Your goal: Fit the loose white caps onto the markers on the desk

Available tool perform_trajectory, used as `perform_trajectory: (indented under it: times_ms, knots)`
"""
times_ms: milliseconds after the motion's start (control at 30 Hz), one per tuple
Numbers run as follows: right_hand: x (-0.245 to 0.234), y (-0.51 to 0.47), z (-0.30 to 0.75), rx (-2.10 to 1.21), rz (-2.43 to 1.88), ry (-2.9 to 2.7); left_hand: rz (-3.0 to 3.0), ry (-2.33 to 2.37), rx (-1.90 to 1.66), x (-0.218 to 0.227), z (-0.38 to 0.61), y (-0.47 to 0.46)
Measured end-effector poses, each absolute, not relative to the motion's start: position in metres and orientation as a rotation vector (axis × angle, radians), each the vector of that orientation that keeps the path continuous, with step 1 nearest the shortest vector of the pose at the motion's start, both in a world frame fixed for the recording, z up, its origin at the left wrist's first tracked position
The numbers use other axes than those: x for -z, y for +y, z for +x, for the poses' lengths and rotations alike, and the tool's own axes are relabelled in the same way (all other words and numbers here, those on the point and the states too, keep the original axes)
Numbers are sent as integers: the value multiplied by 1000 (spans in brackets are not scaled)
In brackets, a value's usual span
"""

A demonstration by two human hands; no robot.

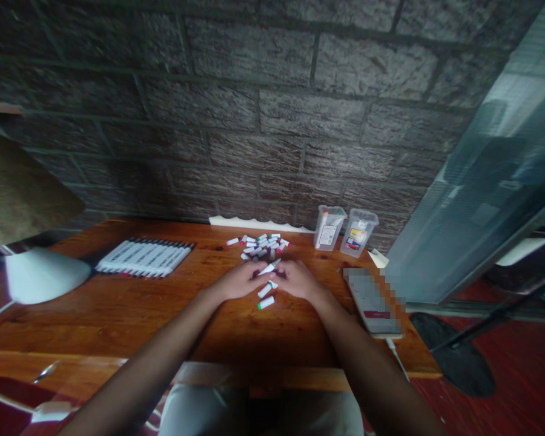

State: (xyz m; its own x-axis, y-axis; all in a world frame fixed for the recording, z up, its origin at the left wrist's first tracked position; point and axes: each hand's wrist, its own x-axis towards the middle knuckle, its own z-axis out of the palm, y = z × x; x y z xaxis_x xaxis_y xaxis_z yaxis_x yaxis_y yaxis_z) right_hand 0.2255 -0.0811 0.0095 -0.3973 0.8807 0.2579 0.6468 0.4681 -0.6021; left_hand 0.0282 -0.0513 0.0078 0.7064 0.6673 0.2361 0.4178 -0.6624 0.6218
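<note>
One white marker (269, 266), pinched between left hand (241, 280) and right hand (296, 278), each grip closed on it; slackening could drop it among short loose pieces (263, 243).

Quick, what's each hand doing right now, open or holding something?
Left hand: fingers curled by a white marker; a firm grip cannot be told.
Right hand: curled by the same marker; its grip is unclear too.

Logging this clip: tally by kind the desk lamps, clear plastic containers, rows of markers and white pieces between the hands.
Desk lamp: 1
Clear plastic containers: 2
Row of markers: 1
White piece between left hand and right hand: 1
Total: 5
</note>
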Motion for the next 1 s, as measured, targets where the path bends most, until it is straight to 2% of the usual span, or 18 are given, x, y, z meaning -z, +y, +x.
perform_trajectory:
  times_ms: [1000]
  knots:
    - [-9, -80, 226, -559, -1242, -2169, 2407, 805, -628, -8, 27, -51]
